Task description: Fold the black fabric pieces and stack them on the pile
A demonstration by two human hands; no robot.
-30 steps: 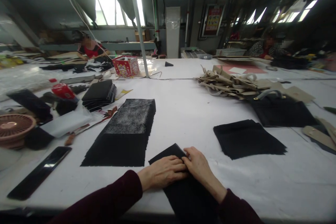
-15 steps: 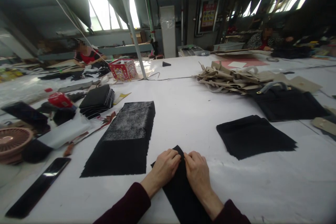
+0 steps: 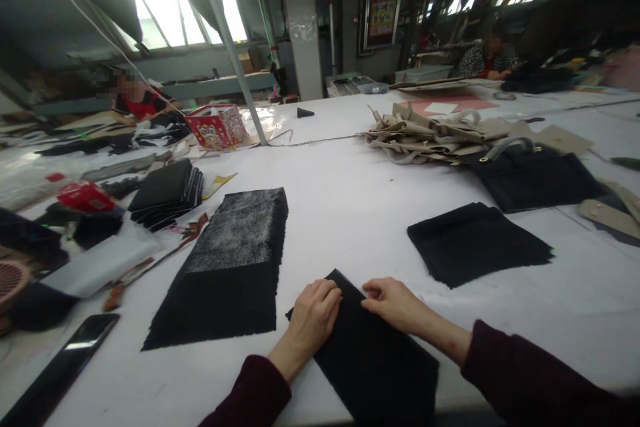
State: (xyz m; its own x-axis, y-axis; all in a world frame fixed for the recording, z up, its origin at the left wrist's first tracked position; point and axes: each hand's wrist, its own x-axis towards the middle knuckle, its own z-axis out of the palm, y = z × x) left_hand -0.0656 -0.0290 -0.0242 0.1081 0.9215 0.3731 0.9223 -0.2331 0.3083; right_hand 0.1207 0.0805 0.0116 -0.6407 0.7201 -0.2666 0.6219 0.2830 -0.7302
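Our black fabric piece point(image 3: 380, 367) lies slantwise at the near side of the surface point(image 3: 345, 213). Our left hand point(image 3: 315, 313) curls over its far end; our right hand point(image 3: 393, 303) reaches its right edge; whether either pinches, we cannot tell. Uneven pressure could skew it. Black fabric stacks lie left point(image 3: 227, 303) and right point(image 3: 480, 247).

The left hand point(image 3: 314, 313) lies on the left side of the cloth point(image 3: 375, 360), knuckles up, fingers bent. The right hand point(image 3: 393, 303) is at the cloth's right edge, thumb and forefinger close together. Sleeved arms point(image 3: 520, 367) flank the cloth.
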